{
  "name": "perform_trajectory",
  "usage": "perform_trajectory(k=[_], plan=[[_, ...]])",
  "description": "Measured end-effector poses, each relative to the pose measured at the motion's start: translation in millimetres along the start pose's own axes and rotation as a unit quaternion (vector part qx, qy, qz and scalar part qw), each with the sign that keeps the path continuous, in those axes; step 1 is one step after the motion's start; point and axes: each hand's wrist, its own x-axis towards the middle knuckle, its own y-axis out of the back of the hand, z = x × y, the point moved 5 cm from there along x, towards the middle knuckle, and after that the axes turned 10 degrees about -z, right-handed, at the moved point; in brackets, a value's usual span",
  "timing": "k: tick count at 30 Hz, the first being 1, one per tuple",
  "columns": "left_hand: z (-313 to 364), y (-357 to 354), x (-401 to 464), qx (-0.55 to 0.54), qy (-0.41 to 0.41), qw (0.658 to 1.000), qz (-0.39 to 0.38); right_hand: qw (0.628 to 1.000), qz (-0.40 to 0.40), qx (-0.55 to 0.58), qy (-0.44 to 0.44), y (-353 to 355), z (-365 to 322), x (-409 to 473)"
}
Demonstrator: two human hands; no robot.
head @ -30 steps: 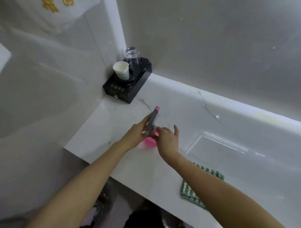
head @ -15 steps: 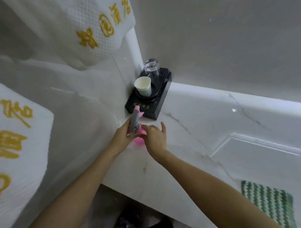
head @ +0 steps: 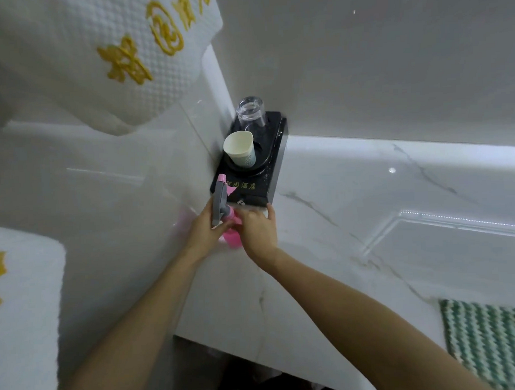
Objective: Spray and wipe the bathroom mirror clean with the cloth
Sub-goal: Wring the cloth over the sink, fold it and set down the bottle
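Both hands, the left hand [head: 203, 228] and the right hand [head: 256, 228], clasp the small pink plastic spray bottle with a grey trigger head [head: 221, 207] over the white marble bench [head: 325, 250]; it looks light, stiff, maybe slick, best gripped at the neck.

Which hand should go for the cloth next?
The right hand, probably. The cloth lies at the counter's near right edge, beside the right forearm. The left hand already holds the spray bottle by its neck, so it can keep the bottle while the right lets go.
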Motion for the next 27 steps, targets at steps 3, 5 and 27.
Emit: perform_trajectory(k=[3, 5, 27], plan=[[-11.4, -7.3, -2.9, 0.003, 0.016, 1.000, 0.009, 0.999, -0.029, 0.016, 0.006, 3.9, 2.5, -7.5], [-19.6, -15.0, -9.8, 0.001, 0.046, 0.999, 0.024, 0.998, -0.062, 0.007, 0.007, 6.4, 8.0, -14.3], [125.2, -324.5, -75.4, -0.002, -0.001, 0.996, -0.094, 0.976, -0.067, -0.040, -0.203, 136.4, 269.7, -249.5]])
